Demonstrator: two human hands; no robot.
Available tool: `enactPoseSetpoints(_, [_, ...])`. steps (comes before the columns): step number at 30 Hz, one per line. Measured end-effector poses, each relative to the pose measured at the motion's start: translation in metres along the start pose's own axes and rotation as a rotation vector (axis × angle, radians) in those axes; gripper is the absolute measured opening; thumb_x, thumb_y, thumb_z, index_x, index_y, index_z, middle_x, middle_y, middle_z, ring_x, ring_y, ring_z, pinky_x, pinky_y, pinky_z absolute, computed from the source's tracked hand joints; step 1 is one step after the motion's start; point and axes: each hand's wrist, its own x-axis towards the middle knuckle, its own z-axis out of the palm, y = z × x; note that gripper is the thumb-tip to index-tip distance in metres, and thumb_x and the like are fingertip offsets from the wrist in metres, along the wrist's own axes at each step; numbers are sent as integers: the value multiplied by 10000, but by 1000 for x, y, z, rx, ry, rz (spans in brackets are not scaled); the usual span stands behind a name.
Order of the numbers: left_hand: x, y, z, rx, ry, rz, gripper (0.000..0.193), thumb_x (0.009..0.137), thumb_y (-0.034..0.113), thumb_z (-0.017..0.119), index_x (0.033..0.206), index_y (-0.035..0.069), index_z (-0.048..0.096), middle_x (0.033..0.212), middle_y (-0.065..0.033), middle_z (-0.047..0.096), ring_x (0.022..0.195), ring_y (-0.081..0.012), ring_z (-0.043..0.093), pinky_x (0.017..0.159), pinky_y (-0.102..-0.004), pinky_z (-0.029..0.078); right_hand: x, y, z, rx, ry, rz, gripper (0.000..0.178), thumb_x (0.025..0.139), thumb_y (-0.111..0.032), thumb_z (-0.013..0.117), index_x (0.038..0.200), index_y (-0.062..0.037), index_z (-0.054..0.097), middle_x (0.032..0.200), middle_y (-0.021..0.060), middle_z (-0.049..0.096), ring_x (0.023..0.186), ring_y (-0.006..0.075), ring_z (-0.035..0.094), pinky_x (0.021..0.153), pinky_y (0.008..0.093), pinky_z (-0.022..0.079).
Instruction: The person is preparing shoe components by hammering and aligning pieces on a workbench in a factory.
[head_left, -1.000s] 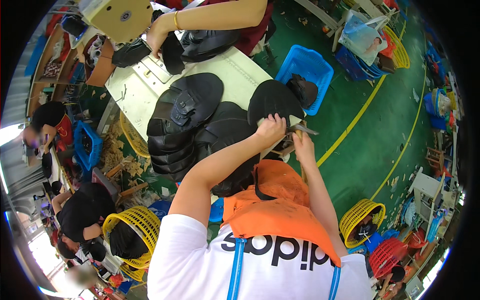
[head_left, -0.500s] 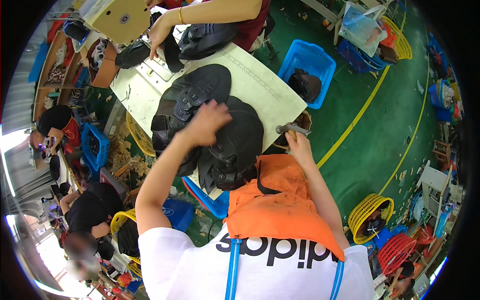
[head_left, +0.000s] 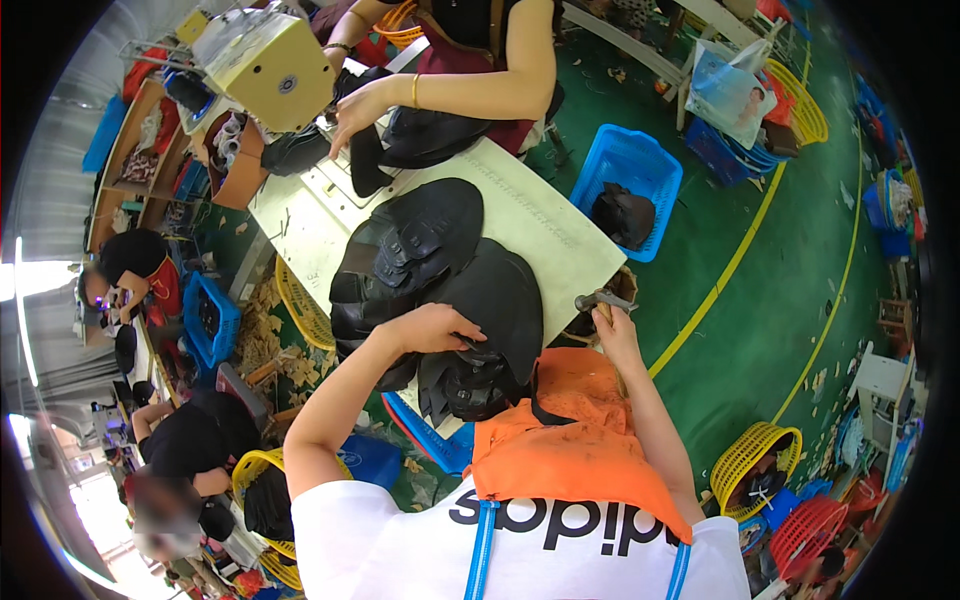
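Stacked black shoe uppers with straps and buckles cover the near end of a white sewing table. My left hand rests on the near stack, its fingers bent and closed on a strap or edge of one upper; the fingertips are partly hidden. Beyond the table's right corner, my right hand grips the handle of a hammer, metal head up. A second stack of uppers lies just beyond my left hand.
Across the table, a co-worker's hand is at black pieces beside a cream sewing machine. A blue basket with black pieces stands on the green floor to the right. An orange apron covers my lap.
My left hand has come nearer and closed on the near stack. My right hand still grips the hammer. The view has shifted, so the table sits lower in the picture.
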Motion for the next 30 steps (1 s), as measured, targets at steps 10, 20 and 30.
enactPoseSetpoints(10, [160,48,33,514,1078,-2,419,725,158,664,1132,85,592,1003,-69,546,868,-228,569,696,-333,490,9,3,-13,91,383,54,378,945,-329,484,1119,-10,589,1004,228,627,925,390,601,775,426,469])
enactPoseSetpoints(20, [175,-16,45,425,774,122,313,776,78,587,1083,62,649,1251,-84,563,1181,-262,515,981,-352,423,16,-17,4,-184,75,-169,292,919,-304,525,1028,-41,587,767,197,620,694,393,608,592,461,470])
enactPoseSetpoints(30, [173,-18,50,401,797,168,286,770,75,577,1038,53,672,1264,-81,567,1198,-255,503,1049,-376,380,16,-47,17,-329,47,-66,234,941,-259,470,978,-31,502,751,208,629,691,421,607,612,505,481])
